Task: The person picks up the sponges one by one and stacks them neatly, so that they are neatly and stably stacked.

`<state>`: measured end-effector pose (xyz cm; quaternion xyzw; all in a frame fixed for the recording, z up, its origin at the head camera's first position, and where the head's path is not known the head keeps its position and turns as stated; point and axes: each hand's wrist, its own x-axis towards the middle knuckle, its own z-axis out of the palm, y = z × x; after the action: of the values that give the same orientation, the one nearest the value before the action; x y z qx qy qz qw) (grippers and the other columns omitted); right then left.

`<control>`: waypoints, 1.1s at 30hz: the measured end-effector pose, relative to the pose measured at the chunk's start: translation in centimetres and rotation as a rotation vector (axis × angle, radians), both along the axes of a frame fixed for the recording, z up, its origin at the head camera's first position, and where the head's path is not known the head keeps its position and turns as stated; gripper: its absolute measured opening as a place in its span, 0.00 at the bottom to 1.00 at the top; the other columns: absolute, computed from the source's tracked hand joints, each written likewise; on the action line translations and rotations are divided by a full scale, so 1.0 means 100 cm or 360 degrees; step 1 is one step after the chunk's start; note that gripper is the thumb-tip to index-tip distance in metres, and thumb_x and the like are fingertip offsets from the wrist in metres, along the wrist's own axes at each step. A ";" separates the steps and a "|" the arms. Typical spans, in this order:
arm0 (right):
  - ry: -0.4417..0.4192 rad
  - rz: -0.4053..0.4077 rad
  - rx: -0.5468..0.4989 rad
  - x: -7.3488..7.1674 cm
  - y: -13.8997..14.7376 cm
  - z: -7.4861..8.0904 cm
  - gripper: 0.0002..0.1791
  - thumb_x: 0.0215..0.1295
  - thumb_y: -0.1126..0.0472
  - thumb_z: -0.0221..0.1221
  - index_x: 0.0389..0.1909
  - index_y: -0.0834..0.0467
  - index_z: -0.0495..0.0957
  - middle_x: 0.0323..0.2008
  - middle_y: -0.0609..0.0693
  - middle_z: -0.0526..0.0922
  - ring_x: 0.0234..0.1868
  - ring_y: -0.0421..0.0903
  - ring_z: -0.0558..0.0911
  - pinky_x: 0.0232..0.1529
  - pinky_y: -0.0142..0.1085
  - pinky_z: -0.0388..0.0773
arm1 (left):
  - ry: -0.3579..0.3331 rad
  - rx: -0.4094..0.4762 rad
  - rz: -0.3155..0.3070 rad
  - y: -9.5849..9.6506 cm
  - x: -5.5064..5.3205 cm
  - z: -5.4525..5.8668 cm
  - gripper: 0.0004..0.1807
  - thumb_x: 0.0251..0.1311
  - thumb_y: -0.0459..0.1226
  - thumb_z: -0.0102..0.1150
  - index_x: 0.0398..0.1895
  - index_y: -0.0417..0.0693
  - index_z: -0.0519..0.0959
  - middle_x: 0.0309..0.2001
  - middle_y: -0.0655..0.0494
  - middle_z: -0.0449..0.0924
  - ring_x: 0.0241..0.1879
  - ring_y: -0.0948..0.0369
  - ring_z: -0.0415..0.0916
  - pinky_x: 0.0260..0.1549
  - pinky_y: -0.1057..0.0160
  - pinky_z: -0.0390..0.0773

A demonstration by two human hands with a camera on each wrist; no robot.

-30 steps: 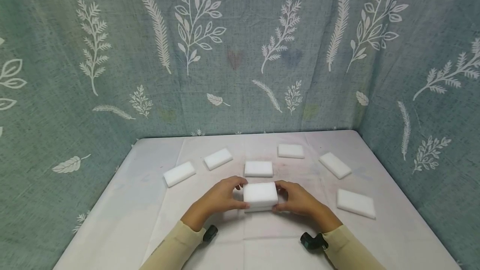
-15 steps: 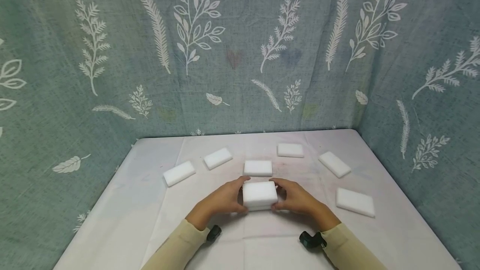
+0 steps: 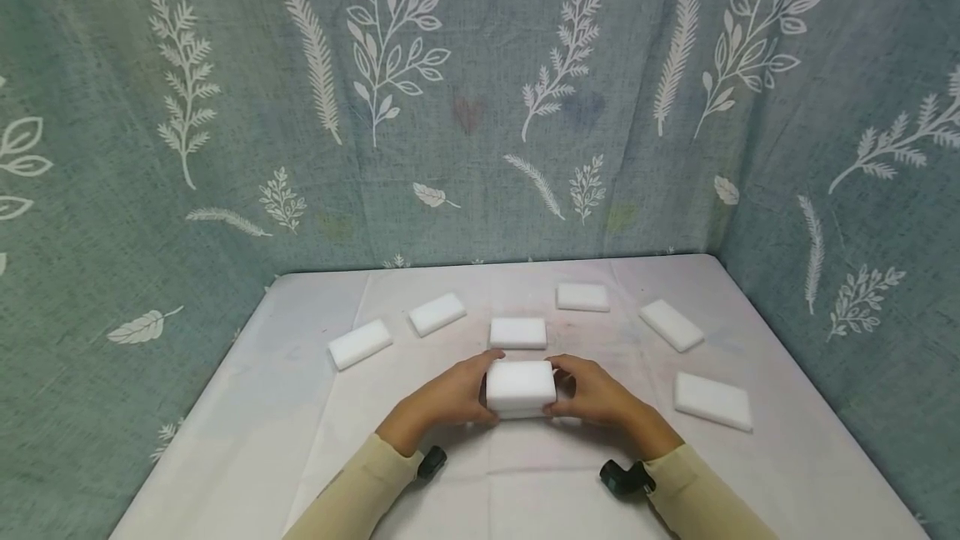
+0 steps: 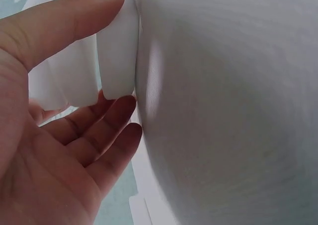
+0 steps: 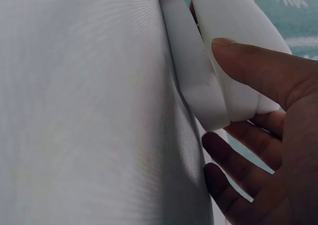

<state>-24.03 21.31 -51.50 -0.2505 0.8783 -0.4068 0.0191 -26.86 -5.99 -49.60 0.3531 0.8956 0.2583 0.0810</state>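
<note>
A stack of white sponge blocks sits on the white-covered table, low in the middle of the head view. From the left, my left hand holds its end, thumb on the near side and fingers on the far side. My right hand grips the opposite end the same way. In the left wrist view the bottom sponge lies against the cloth, under further layers. Seen from the right wrist, the bottom sponge and the one above it are slightly out of line. The palms partly hide the ends.
Just behind the stack lies a single sponge. Two sponges lie at left, one nearer and one farther. At right are sponges at the back, middle and front. Patterned curtains enclose the table.
The left hand has shifted slightly right, its fingers reaching farther around the stack's far side. The right fingers have also adjusted a little. The stack and loose sponges stay about where they were.
</note>
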 end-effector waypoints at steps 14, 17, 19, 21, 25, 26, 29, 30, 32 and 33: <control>0.0038 0.0027 -0.0032 0.001 0.001 0.002 0.36 0.41 0.53 0.78 0.54 0.51 0.76 0.43 0.41 0.80 0.44 0.42 0.78 0.49 0.46 0.76 | 0.0000 -0.0016 0.0011 0.001 0.002 0.003 0.52 0.35 0.39 0.82 0.67 0.44 0.62 0.55 0.55 0.75 0.53 0.62 0.72 0.56 0.58 0.72; 0.0047 0.0023 -0.0024 0.001 0.001 0.002 0.37 0.41 0.53 0.79 0.55 0.52 0.75 0.43 0.41 0.80 0.44 0.42 0.78 0.49 0.45 0.76 | -0.0004 -0.0012 0.0010 0.001 0.002 0.003 0.52 0.35 0.39 0.82 0.67 0.44 0.62 0.55 0.55 0.75 0.52 0.63 0.73 0.56 0.59 0.72; 0.0064 0.0018 -0.0025 0.001 0.001 0.002 0.37 0.40 0.54 0.79 0.55 0.52 0.75 0.43 0.41 0.80 0.44 0.44 0.79 0.49 0.45 0.76 | -0.0002 -0.0011 0.0004 0.001 0.002 0.003 0.52 0.36 0.39 0.82 0.67 0.45 0.62 0.55 0.56 0.75 0.52 0.63 0.73 0.56 0.59 0.72; 0.0074 0.0014 -0.0028 0.002 0.001 0.003 0.37 0.41 0.54 0.79 0.55 0.52 0.75 0.42 0.41 0.80 0.44 0.45 0.79 0.48 0.45 0.77 | 0.0000 -0.0008 -0.0003 0.001 0.002 0.004 0.53 0.35 0.39 0.82 0.67 0.44 0.62 0.55 0.55 0.75 0.51 0.62 0.73 0.55 0.58 0.73; 0.0107 0.0010 0.0001 0.002 0.001 0.003 0.36 0.41 0.54 0.78 0.55 0.52 0.76 0.40 0.41 0.79 0.42 0.44 0.78 0.45 0.42 0.76 | 0.0000 -0.0012 0.0002 0.000 0.003 0.005 0.54 0.35 0.39 0.82 0.68 0.44 0.61 0.55 0.54 0.75 0.51 0.62 0.73 0.55 0.58 0.73; 0.0110 0.0007 0.0013 0.002 0.001 0.003 0.36 0.41 0.53 0.78 0.55 0.51 0.76 0.40 0.41 0.79 0.41 0.43 0.78 0.44 0.41 0.76 | 0.0000 -0.0015 0.0007 0.000 0.003 0.006 0.54 0.35 0.39 0.82 0.69 0.44 0.60 0.55 0.54 0.76 0.51 0.62 0.73 0.55 0.58 0.73; 0.0108 -0.0004 0.0041 0.002 0.000 0.003 0.36 0.40 0.53 0.79 0.54 0.51 0.76 0.38 0.40 0.79 0.40 0.42 0.77 0.43 0.41 0.75 | -0.0004 -0.0023 0.0021 0.000 0.004 0.006 0.55 0.35 0.39 0.82 0.69 0.44 0.60 0.55 0.53 0.75 0.52 0.61 0.73 0.55 0.58 0.72; 0.0106 -0.0005 0.0048 0.002 0.000 0.003 0.36 0.40 0.53 0.79 0.54 0.51 0.76 0.38 0.40 0.79 0.40 0.42 0.77 0.43 0.41 0.75 | -0.0007 -0.0026 0.0025 0.000 0.004 0.005 0.55 0.35 0.39 0.82 0.69 0.44 0.60 0.56 0.53 0.75 0.52 0.61 0.73 0.56 0.58 0.72; 0.0094 -0.0009 0.0053 0.003 0.000 0.003 0.36 0.40 0.53 0.79 0.54 0.51 0.76 0.38 0.40 0.78 0.40 0.42 0.77 0.43 0.41 0.75 | -0.0019 -0.0032 0.0030 0.000 0.003 0.004 0.55 0.36 0.39 0.82 0.70 0.44 0.60 0.57 0.53 0.75 0.53 0.61 0.73 0.57 0.57 0.72; 0.0088 -0.0010 0.0051 0.003 -0.001 0.003 0.36 0.40 0.54 0.79 0.54 0.51 0.76 0.38 0.40 0.78 0.40 0.42 0.77 0.43 0.41 0.75 | -0.0027 -0.0038 0.0034 0.000 0.003 0.004 0.55 0.36 0.40 0.82 0.70 0.44 0.60 0.57 0.53 0.74 0.54 0.61 0.72 0.57 0.57 0.71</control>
<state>-23.71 21.26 -51.20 -0.2584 0.8857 -0.3857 -0.0024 -26.55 -6.02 -49.20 0.3402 0.9016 0.2514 0.0902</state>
